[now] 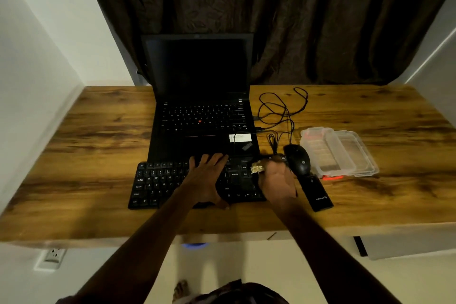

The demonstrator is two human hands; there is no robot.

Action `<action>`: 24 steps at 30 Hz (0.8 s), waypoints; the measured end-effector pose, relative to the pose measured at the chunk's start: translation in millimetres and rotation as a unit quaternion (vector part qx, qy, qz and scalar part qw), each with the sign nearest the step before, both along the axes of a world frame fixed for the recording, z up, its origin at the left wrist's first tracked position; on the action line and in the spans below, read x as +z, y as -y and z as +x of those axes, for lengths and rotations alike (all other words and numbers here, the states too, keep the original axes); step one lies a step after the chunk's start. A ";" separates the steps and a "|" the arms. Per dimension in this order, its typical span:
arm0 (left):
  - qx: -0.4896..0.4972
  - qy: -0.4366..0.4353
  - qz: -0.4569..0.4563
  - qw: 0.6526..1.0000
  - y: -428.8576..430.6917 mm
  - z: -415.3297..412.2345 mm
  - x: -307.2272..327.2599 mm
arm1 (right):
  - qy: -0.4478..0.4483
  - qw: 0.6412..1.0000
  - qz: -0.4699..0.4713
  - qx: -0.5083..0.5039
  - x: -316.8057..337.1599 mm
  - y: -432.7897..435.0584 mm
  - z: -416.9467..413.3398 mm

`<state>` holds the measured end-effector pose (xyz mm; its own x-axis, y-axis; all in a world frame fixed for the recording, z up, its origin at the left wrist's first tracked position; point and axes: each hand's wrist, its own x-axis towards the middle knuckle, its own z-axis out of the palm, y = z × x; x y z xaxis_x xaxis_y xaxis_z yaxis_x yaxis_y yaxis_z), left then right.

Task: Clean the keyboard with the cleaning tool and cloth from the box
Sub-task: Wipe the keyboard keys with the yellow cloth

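Note:
A black external keyboard [158, 184] lies on the wooden desk [86, 136] in front of a laptop. My left hand [206, 176] rests flat on the middle keys, fingers spread. My right hand [277, 180] is over the keyboard's right end, closed around a pale crumpled cloth [257, 168] that pokes out by the thumb. A clear plastic box [338, 152] stands open to the right, its lid lying flat beside it. I cannot make out any cleaning tool.
An open black laptop [199, 96] sits behind the keyboard. A black mouse [298, 159] with a tangled cable [281, 111] lies right of my right hand. A black oblong device [318, 192] lies near the front. An orange item [332, 177] peeks from under the box.

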<state>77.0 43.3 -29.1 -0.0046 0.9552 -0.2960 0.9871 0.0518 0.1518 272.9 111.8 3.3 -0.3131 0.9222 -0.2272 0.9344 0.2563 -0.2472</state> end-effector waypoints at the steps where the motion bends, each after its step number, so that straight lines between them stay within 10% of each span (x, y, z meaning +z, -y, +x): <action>1: -0.002 -0.002 0.000 1.000 0.0 0.0 0.0 | 0.003 1.000 -0.015 0.017 -0.6 4.9 -10.5; 24: -0.006 0.002 -0.003 1.000 -1.9 0.3 2.2 | 0.023 0.999 0.022 0.029 2.3 -20.1 16.1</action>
